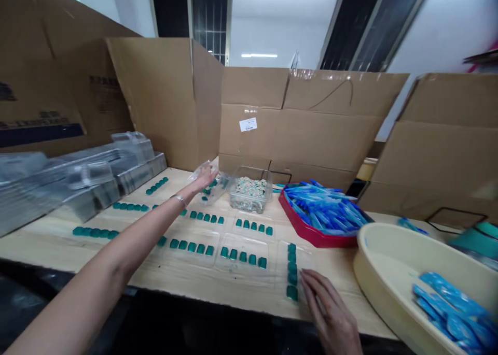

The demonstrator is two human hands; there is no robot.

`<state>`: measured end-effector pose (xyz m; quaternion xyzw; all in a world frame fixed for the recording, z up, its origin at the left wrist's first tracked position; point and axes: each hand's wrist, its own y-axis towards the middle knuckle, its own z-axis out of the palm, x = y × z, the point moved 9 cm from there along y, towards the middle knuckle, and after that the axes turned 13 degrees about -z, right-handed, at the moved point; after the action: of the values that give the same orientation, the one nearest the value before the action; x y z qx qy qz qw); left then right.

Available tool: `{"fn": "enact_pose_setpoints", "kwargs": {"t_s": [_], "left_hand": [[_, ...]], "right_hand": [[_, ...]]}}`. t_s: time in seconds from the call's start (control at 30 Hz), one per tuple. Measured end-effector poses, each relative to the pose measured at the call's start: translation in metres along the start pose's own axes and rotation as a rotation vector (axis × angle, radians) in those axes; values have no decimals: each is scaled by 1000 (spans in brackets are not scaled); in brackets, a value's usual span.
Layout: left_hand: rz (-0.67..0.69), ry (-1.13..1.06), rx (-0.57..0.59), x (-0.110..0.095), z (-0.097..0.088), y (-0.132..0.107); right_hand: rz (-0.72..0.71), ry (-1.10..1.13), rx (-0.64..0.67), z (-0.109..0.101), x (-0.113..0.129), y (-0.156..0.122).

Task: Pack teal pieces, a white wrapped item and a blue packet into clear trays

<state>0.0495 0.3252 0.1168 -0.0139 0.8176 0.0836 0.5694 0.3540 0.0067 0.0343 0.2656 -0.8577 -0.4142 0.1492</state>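
Note:
My left hand [204,178] reaches far across the pale wooden tabletop [241,295] and grips the edge of a clear plastic blister tray [213,188]. That tray holds a few small teal blocks. My right hand [329,308] rests near the front edge, its fingers slightly apart and holding nothing. Its fingertips lie just beside a short column of teal blocks [291,272] in another clear tray. Further rows of teal blocks [243,258] sit in clear trays across the table.
A clear box of small pale mixed pieces [249,189] stands at the back. To its right is a red tray of blue items [311,236], and a cream oval tub [383,272] sits at the right. Stacked clear trays [89,181] lie at the left, with cardboard sheets behind.

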Motion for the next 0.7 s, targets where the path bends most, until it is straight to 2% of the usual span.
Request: {"fn": "enact_pose_setpoints", "kwargs": {"t_s": [0.1,0.17,0.23,0.37,0.43,0.5,0.57,0.63,0.7], "left_hand": [[74,106,20,-6,12,-9],[129,148,51,-8,26,-23],[204,172,129,-12,49,-39],[394,265,387,-27,107,-62],[424,314,406,-33,123,-59],[390,307,383,-35,129,-48],[325,272,354,-32,126,-39],[307,202,305,-26,113,-39],[368,136,231,-21,89,-51]], "right_hand": [[58,-69,-45,-15,-19,1],[117,-84,-67,-19,-34,0],[169,-80,-86,-17,-46,-1],[202,-1,-83,2,-58,-7],[224,41,-63,10,-61,-12],[269,70,-47,15,-64,-16],[303,98,-37,16,-66,-18],[311,129,-19,18,-66,-18],[301,139,10,19,-65,-18]]}}
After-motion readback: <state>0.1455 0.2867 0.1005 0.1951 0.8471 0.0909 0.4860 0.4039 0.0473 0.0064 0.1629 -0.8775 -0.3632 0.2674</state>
